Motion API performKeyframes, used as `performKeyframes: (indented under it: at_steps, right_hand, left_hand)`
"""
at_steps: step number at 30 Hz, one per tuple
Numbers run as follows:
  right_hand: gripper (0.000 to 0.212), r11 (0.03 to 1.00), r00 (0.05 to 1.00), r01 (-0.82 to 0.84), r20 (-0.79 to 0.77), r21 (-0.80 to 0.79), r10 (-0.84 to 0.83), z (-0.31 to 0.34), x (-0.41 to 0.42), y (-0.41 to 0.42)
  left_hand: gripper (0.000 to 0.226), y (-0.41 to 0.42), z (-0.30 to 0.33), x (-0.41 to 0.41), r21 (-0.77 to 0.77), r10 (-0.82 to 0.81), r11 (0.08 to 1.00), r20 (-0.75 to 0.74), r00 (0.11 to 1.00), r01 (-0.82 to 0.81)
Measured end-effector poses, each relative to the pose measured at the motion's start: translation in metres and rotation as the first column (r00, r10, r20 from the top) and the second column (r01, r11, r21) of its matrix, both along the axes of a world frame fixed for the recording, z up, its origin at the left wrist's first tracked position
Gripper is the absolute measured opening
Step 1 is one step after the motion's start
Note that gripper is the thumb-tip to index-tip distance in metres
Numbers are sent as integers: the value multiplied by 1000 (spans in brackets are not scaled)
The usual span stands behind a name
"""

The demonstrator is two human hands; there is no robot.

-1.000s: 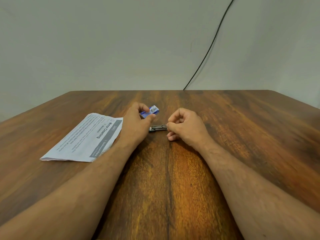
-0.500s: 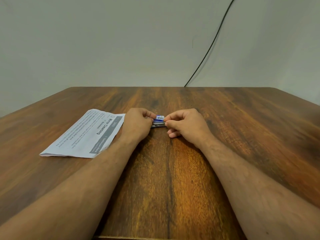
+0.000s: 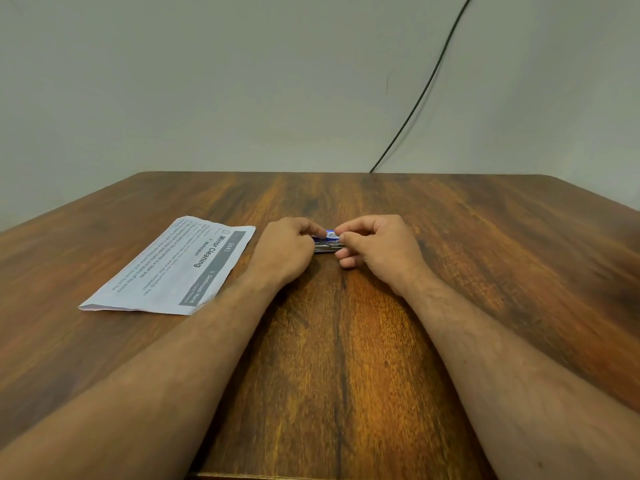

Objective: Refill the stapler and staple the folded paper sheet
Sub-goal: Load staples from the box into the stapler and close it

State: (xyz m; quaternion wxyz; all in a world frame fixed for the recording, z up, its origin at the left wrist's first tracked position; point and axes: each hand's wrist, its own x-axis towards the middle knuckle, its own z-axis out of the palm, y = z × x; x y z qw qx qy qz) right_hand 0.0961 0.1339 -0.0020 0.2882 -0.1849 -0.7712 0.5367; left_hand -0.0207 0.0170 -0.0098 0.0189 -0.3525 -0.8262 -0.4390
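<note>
Small blue-and-metal stapler (image 3: 327, 242) lies mid-table, long axis left-right, pinched between left hand (image 3: 285, 249) and right hand (image 3: 375, 247) fingertips; folded printed paper sheet (image 3: 169, 268) flat just left, nearer the left hand.

A single wide-angle head view looks forward and down along both forearms, which enter from the lower corners of the frame. The wooden table (image 3: 346, 358) fills the lower two-thirds, its far edge crossing just above mid-frame, with plain wall (image 3: 242, 81) above. The left hand (image 3: 284, 247) and right hand (image 3: 377, 247) meet near centre, fairly close to the camera.
</note>
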Motion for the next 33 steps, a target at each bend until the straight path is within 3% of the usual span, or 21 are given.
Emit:
performKeyframes:
  at_steps: [6, 9, 12, 15, 22, 33]
  right_hand:
    - [9, 1000, 999, 1, -50, -24, -3, 2, 1, -1]
    - [10, 999, 997, -21, -70, -46, 18, 2, 3, -2]
    - [17, 997, 994, -40, -105, -73, 33, 4, 6, -2]
    - [21, 992, 993, -33, -114, -119, 19, 5, 7, -1]
    - [9, 977, 994, -68, -97, -202, 49, 7, 8, -2]
    - [10, 978, 993, -75, -103, -195, 56, 7, 9, -1]
  left_hand:
    - [37, -6, 1, 3, 122, 46, 992, -46, 998, -40]
    - [20, -9, 2, 6, 144, -60, 987, -83, 995, 72]
    - [17, -10, 2, 11, 158, -207, 962, -109, 972, 222]
    - [14, -11, 1, 9, 185, -212, 955, -126, 969, 233]
    - [8, -13, 2, 7, 234, -219, 945, -68, 973, 229]
    - [9, -13, 0, 4, 274, -275, 926, 21, 961, 259]
